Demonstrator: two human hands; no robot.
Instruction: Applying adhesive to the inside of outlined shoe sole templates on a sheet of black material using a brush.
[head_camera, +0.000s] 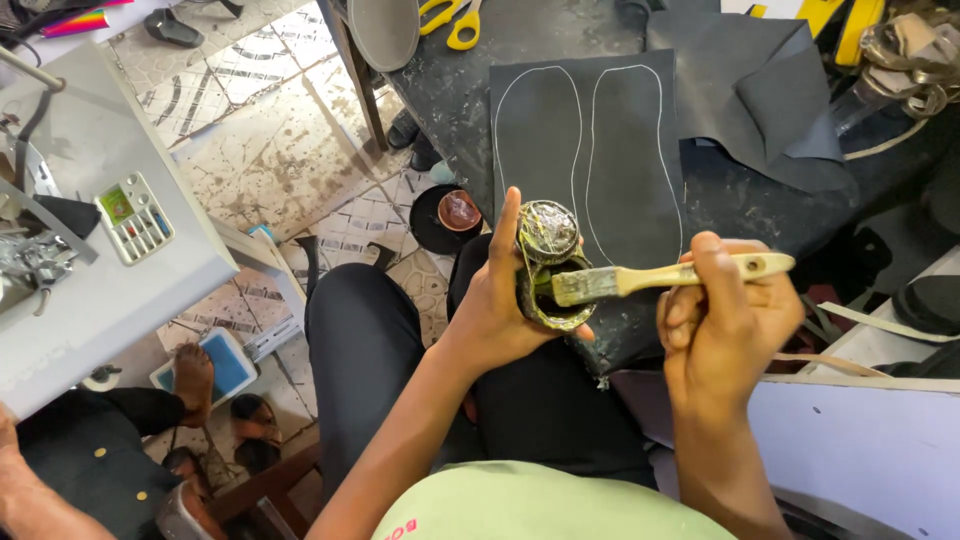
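- Head view: the left hand (492, 300) is wrapped tight around a small round tin (553, 290), with its lid (548, 231) flipped up at the far side.
- The right hand (722, 318) is closed on the wooden handle of a brush (668, 276). The bristles dip into the tin.
- The tin sits over the person's lap, just near a black sheet (620, 150) with two white shoe-sole shapes drawn on it.
- Yellow scissors (455, 22) lie far away on the dark table (450, 95).
- A white sewing machine (80, 220) stands at the left.

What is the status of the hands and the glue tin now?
Left hand holds open glue tin. Right hand holds brush, bristles in tin. Nothing in the way.
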